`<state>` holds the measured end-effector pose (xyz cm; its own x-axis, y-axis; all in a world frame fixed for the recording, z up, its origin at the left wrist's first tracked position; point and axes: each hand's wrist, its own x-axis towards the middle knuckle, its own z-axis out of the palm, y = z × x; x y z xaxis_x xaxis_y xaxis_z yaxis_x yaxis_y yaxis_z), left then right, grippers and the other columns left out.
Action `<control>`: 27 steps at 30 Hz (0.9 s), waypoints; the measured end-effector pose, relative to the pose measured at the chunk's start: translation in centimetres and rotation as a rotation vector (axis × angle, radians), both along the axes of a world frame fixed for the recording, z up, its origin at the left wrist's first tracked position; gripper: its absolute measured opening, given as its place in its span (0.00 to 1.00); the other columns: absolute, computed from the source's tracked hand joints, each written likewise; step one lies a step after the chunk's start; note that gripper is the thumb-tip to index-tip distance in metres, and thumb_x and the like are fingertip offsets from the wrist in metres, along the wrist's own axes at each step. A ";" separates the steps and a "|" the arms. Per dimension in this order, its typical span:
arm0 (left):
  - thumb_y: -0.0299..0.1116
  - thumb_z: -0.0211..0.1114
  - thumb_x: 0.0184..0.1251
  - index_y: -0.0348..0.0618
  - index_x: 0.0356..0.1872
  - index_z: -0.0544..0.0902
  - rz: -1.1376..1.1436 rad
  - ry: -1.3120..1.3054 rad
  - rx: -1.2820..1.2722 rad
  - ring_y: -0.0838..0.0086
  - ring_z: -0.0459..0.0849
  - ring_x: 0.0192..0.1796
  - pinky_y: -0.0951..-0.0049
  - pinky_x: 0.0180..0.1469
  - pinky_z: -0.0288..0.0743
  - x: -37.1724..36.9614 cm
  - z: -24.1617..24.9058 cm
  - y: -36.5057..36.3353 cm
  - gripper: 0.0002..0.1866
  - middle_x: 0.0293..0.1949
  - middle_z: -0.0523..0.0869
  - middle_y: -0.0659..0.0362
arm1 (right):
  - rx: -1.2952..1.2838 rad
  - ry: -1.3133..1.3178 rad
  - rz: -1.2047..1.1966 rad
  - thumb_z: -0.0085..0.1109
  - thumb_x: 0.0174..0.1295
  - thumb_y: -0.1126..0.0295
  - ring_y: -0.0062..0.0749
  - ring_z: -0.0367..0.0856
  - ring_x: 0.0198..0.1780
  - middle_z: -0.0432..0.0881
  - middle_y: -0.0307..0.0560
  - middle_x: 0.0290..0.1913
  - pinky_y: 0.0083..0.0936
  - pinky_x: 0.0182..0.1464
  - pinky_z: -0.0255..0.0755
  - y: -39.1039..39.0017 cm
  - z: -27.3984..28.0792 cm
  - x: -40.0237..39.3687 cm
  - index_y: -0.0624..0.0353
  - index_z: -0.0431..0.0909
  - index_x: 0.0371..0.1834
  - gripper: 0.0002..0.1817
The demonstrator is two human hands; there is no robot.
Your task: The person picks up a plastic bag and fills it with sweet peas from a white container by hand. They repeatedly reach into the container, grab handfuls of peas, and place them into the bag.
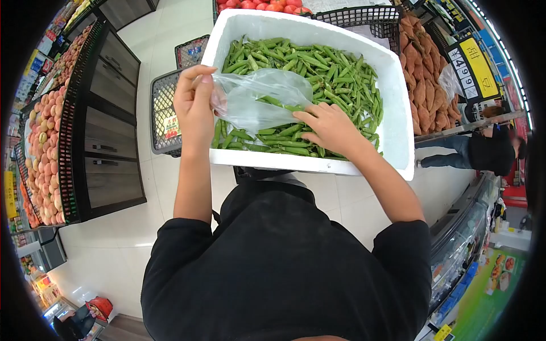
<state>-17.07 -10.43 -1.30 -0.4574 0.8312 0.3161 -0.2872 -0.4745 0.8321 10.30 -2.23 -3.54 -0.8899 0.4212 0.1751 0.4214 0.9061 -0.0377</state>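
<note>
A clear plastic bag [253,96] is pinched at its left edge by my left hand [195,105], thumb against fingers. The bag spreads over green pea pods [335,74] heaped in a white foam box [273,158]. My right hand [333,129] reaches in from the right, its curled fingers on a few pods at the bag's right edge. A pod shows at these fingertips, partly covered by the film. How many pods the right hand holds is hidden.
Sweet potatoes [424,79] lie right of the box, beside a yellow price sign [478,68]. Tomatoes [267,5] are behind it. A black basket [165,113] stands at the left, peaches [45,153] farther off. A person [483,150] stands at the right.
</note>
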 end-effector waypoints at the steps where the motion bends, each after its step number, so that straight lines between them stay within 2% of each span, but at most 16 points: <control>1: 0.27 0.54 0.73 0.39 0.46 0.76 -0.006 0.132 0.005 0.88 0.69 0.25 0.84 0.26 0.63 0.2 0.0 -0.3 0.06 0.24 0.72 0.68 | -0.011 0.011 -0.012 0.63 0.56 0.64 0.38 0.78 0.44 0.80 0.45 0.38 0.37 0.47 0.70 0.3 -0.7 0.0 0.50 0.79 0.47 0.15; 3: 0.28 0.54 0.74 0.40 0.46 0.77 0.060 0.224 -0.033 0.88 0.64 0.23 0.83 0.24 0.59 -0.1 -0.5 0.0 0.06 0.22 0.68 0.69 | -0.030 0.038 -0.027 0.63 0.57 0.67 0.36 0.77 0.44 0.80 0.42 0.37 0.36 0.47 0.68 0.9 -1.0 -0.7 0.52 0.81 0.40 0.08; 6: 0.28 0.53 0.74 0.41 0.45 0.76 0.004 -0.123 0.096 0.83 0.67 0.20 0.79 0.22 0.62 -0.8 -0.5 0.2 0.06 0.18 0.69 0.67 | 0.042 0.350 -0.058 0.62 0.57 0.71 0.36 0.80 0.45 0.83 0.39 0.42 0.35 0.48 0.68 1.8 1.8 -1.9 0.54 0.81 0.37 0.05; 7: 0.28 0.53 0.74 0.41 0.45 0.76 0.008 -0.114 0.089 0.83 0.67 0.20 0.79 0.22 0.62 -1.0 -0.3 0.1 0.06 0.18 0.69 0.67 | 0.122 0.507 -0.074 0.62 0.57 0.72 0.36 0.80 0.46 0.83 0.40 0.44 0.34 0.49 0.68 1.9 2.9 -2.3 0.55 0.80 0.37 0.05; 9: 0.28 0.54 0.73 0.42 0.46 0.75 0.147 -0.298 0.106 0.83 0.69 0.22 0.79 0.23 0.64 -1.0 0.3 0.5 0.06 0.20 0.72 0.66 | 0.123 0.579 -0.040 0.62 0.57 0.74 0.39 0.80 0.47 0.83 0.42 0.46 0.33 0.50 0.70 2.2 5.0 -2.8 0.57 0.80 0.37 0.06; 11: 0.28 0.54 0.73 0.43 0.45 0.75 0.041 -0.291 0.221 0.82 0.72 0.25 0.78 0.24 0.66 -1.8 -0.1 0.6 0.05 0.23 0.73 0.65 | 0.125 0.647 -0.006 0.61 0.57 0.76 0.41 0.80 0.48 0.83 0.44 0.47 0.31 0.51 0.71 2.5 6.5 -3.4 0.59 0.80 0.37 0.06; 13: 0.27 0.54 0.72 0.43 0.45 0.75 0.380 -0.330 0.130 0.81 0.73 0.25 0.77 0.25 0.68 -1.8 1.2 0.8 0.05 0.24 0.73 0.65 | 0.177 0.687 0.140 0.63 0.56 0.74 0.37 0.81 0.45 0.83 0.41 0.42 0.32 0.46 0.72 2.6 7.6 -4.3 0.58 0.79 0.35 0.05; 16: 0.26 0.53 0.71 0.43 0.45 0.75 0.386 -0.180 0.308 0.80 0.72 0.23 0.77 0.25 0.68 -2.3 3.4 -0.3 0.05 0.23 0.72 0.64 | 0.166 0.822 0.230 0.64 0.56 0.74 0.38 0.81 0.44 0.83 0.42 0.39 0.30 0.43 0.73 0.9 10.1 -4.5 0.58 0.79 0.34 0.05; 17: 0.26 0.53 0.71 0.43 0.45 0.74 0.407 -0.156 0.384 0.79 0.71 0.22 0.77 0.24 0.67 -1.8 4.7 -0.9 0.06 0.22 0.71 0.64 | 0.155 0.815 0.223 0.64 0.56 0.74 0.38 0.81 0.44 0.83 0.42 0.39 0.30 0.43 0.73 -0.1 9.8 -4.0 0.58 0.79 0.34 0.05; 19: 0.25 0.52 0.72 0.43 0.46 0.74 0.435 -0.127 0.290 0.79 0.71 0.21 0.77 0.24 0.67 -1.2 5.9 -1.0 0.06 0.20 0.70 0.64 | -0.299 0.429 0.306 0.62 0.54 0.78 0.41 0.81 0.42 0.83 0.48 0.38 0.27 0.46 0.74 -1.5 9.5 -3.0 0.61 0.79 0.34 0.05; 20: 0.25 0.52 0.72 0.43 0.46 0.74 0.461 -0.093 0.216 0.79 0.70 0.21 0.77 0.24 0.66 -1.2 6.1 -1.0 0.06 0.18 0.69 0.64 | -0.480 0.347 0.369 0.62 0.57 0.71 0.39 0.82 0.40 0.83 0.47 0.36 0.27 0.47 0.74 -1.1 8.3 -1.9 0.62 0.80 0.34 0.06; 21: 0.25 0.52 0.72 0.43 0.46 0.74 0.467 -0.094 0.216 0.79 0.70 0.21 0.77 0.24 0.66 -1.5 5.5 -0.8 0.06 0.18 0.69 0.64 | -0.482 0.343 0.374 0.62 0.57 0.71 0.39 0.82 0.40 0.83 0.47 0.36 0.27 0.47 0.74 -0.3 7.1 -0.6 0.62 0.80 0.34 0.06; 23: 0.25 0.52 0.72 0.42 0.45 0.75 -0.173 0.005 0.406 0.80 0.68 0.19 0.79 0.22 0.64 -2.0 3.4 -0.3 0.05 0.17 0.68 0.65 | -0.817 0.524 0.132 0.61 0.61 0.62 0.40 0.80 0.49 0.82 0.49 0.44 0.32 0.54 0.72 1.7 4.7 2.1 0.60 0.79 0.42 0.13; 24: 0.25 0.52 0.71 0.42 0.45 0.73 -0.134 0.001 0.377 0.82 0.69 0.21 0.80 0.22 0.62 -1.4 3.0 -0.3 0.05 0.21 0.72 0.65 | -0.818 0.517 0.130 0.61 0.61 0.62 0.40 0.80 0.49 0.82 0.49 0.44 0.32 0.54 0.72 2.5 3.9 3.2 0.60 0.79 0.42 0.13; 26: 0.25 0.52 0.71 0.42 0.45 0.73 -0.073 -0.030 0.317 0.83 0.68 0.21 0.80 0.22 0.63 -1.2 1.1 -0.2 0.05 0.21 0.72 0.65 | -0.354 0.242 -0.423 0.62 0.59 0.53 0.49 0.72 0.62 0.75 0.59 0.58 0.39 0.64 0.64 3.3 2.3 5.8 0.59 0.72 0.60 0.29; 27: 0.25 0.52 0.71 0.42 0.45 0.73 -0.008 -0.052 0.260 0.83 0.68 0.21 0.80 0.22 0.63 -0.9 0.5 0.1 0.05 0.21 0.72 0.65 | -0.349 0.235 -0.442 0.62 0.59 0.53 0.49 0.72 0.62 0.75 0.59 0.58 0.39 0.64 0.64 3.5 1.1 7.7 0.59 0.72 0.60 0.29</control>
